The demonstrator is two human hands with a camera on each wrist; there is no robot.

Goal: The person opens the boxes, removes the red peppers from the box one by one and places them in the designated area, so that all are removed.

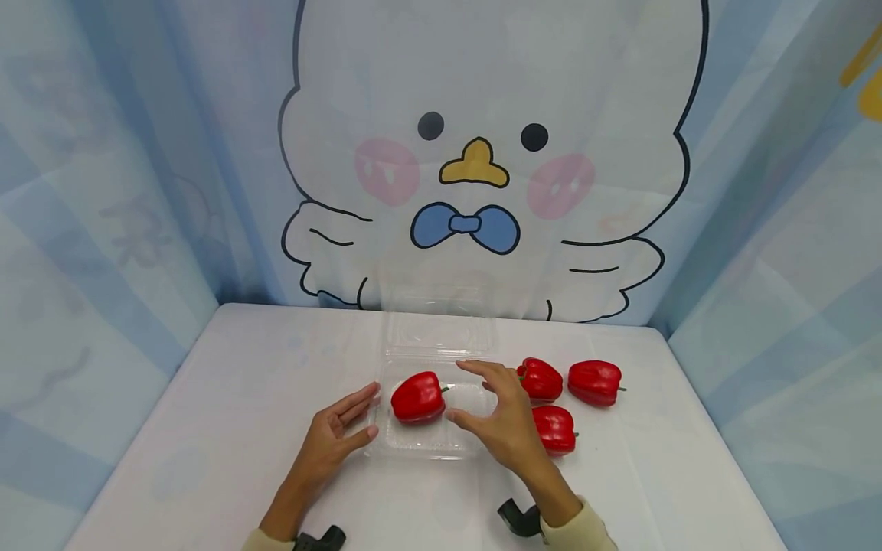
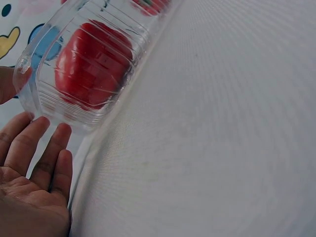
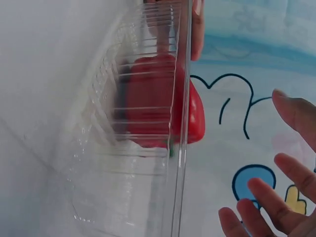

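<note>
A red bell pepper with a green stem lies in the left part of a clear plastic clamshell box, whose lid stands folded back behind it. At the box's left side is my left hand, fingers stretched out and fingertips right at the rim. The left wrist view shows the thumb overlapping the rim and the other fingers beside the wall. My right hand is spread above the right part of the box, thumb and fingers wide apart with nothing between them. Through the ribbed wall the pepper shows in the right wrist view.
To the right of the box lie more red bell peppers: one behind the right hand, one farther right, and one nearer, partly hidden by that hand. A printed curtain hangs behind the white table.
</note>
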